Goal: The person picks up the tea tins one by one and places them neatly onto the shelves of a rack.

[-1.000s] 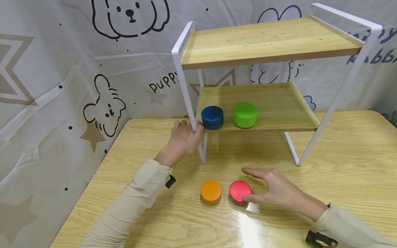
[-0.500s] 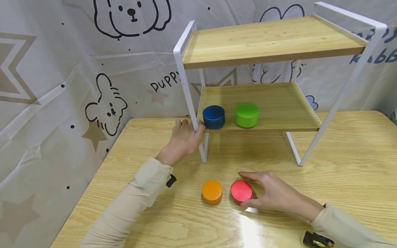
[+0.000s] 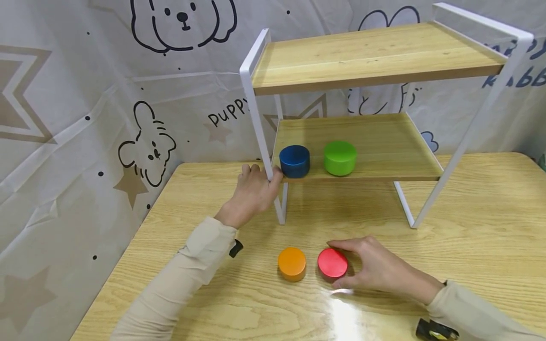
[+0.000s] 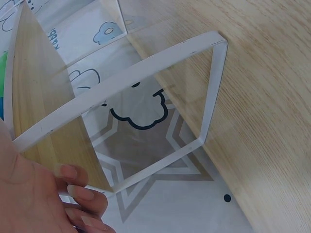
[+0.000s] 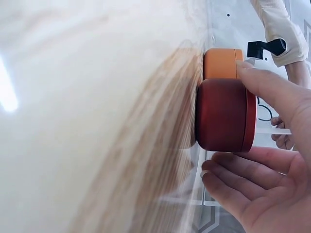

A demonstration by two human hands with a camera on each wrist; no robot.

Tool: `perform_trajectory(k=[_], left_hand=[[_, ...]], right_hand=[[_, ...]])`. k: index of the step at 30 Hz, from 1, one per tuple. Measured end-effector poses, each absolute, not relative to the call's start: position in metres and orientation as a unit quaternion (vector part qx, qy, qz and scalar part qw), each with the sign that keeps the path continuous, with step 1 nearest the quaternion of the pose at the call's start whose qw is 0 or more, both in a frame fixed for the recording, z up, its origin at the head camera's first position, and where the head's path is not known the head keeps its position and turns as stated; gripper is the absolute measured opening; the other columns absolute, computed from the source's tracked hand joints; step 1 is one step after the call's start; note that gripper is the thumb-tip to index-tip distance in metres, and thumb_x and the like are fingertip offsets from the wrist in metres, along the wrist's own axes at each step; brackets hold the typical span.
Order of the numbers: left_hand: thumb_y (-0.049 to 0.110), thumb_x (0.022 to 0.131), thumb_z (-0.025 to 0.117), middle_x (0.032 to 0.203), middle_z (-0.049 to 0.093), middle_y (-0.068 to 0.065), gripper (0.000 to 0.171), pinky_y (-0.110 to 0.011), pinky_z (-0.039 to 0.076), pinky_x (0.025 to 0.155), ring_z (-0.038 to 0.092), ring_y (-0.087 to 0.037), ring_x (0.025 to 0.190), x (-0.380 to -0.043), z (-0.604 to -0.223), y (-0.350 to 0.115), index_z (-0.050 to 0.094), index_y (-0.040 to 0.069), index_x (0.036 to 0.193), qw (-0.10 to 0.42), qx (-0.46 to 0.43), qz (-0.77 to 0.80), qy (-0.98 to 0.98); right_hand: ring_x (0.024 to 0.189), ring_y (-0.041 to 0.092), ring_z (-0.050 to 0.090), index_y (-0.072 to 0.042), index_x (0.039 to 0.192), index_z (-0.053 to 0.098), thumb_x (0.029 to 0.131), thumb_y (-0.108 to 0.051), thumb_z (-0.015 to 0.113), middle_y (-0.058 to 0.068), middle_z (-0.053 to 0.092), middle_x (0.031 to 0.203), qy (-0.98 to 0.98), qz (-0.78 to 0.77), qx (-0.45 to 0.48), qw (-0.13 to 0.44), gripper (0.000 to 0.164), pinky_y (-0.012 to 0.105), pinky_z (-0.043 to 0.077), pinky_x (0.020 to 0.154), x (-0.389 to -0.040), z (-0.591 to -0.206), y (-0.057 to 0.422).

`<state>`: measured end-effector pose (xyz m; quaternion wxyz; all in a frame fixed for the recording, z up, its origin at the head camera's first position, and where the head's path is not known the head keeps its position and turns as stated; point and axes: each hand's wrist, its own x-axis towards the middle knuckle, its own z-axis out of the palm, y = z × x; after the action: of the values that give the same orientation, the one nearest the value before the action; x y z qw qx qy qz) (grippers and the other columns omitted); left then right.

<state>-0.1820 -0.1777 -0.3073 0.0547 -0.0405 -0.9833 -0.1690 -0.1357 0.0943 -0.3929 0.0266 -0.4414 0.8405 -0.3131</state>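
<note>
My left hand (image 3: pixel 255 192) grips the left white post of a two-tier shelf rack (image 3: pixel 379 54), its thumb at the front of the lower board. In the left wrist view, the fingers of the left hand (image 4: pixel 46 199) curl beside that board. On the table stands a round red tin (image 3: pixel 332 262); my right hand (image 3: pixel 377 265) spreads round it, thumb at the near side and fingers just beyond the far side. In the right wrist view the thumb overlaps the lid of the red tin (image 5: pixel 223 116), with the fingers along its opposite side. An orange tin (image 3: pixel 292 263) stands to its left.
A blue tin (image 3: pixel 295 162) and a green tin (image 3: pixel 340 158) stand side by side on the lower board's left half. The wooden table (image 3: pixel 239 308) carries the rack. A printed cloth (image 3: pixel 77 189) hangs behind and to the left.
My right hand's fingers have drawn in towards the red tin's far side, and the thumb has slid down off its top to the near side. The left hand keeps its place.
</note>
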Motion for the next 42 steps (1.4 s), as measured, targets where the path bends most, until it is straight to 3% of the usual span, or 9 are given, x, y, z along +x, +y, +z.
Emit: perform_trajectory(k=[23, 33, 42], left_hand=[[0.037, 0.098, 0.012, 0.075, 0.044, -0.013, 0.051, -0.041, 0.025, 0.076, 0.040, -0.031, 0.077, -0.183, -0.308, -0.177, 0.043, 0.010, 0.068, 0.057, -0.038, -0.169, -0.983], [0.035, 0.099, 0.012, 0.074, 0.044, -0.012, 0.051, -0.041, 0.026, 0.076, 0.041, -0.031, 0.076, -0.183, -0.308, -0.177, 0.043, 0.010, 0.068, 0.059, -0.042, -0.163, -0.984], [0.037, 0.099, 0.013, 0.078, 0.046, -0.013, 0.051, -0.042, 0.029, 0.076, 0.042, -0.033, 0.083, -0.181, -0.308, -0.177, 0.044, 0.010, 0.068, 0.058, -0.032, -0.168, -0.984]], right_hand=[[0.095, 0.018, 0.067, -0.003, 0.113, 0.067, 0.069, -0.031, 0.084, 0.005, 0.071, 0.105, 0.838, -0.301, -0.455, 0.021, 0.055, 0.038, 0.052, 0.082, -0.137, -0.392, 0.091], [0.095, 0.012, 0.066, -0.006, 0.113, 0.067, 0.070, -0.024, 0.084, -0.004, 0.070, 0.103, 0.834, -0.331, -0.439, 0.041, 0.049, 0.035, 0.052, 0.083, -0.141, -0.384, 0.094], [0.096, 0.016, 0.067, -0.007, 0.113, 0.067, 0.072, -0.031, 0.084, -0.003, 0.070, 0.104, 0.838, -0.330, -0.433, 0.019, 0.050, 0.036, 0.053, 0.082, -0.147, -0.368, 0.099]])
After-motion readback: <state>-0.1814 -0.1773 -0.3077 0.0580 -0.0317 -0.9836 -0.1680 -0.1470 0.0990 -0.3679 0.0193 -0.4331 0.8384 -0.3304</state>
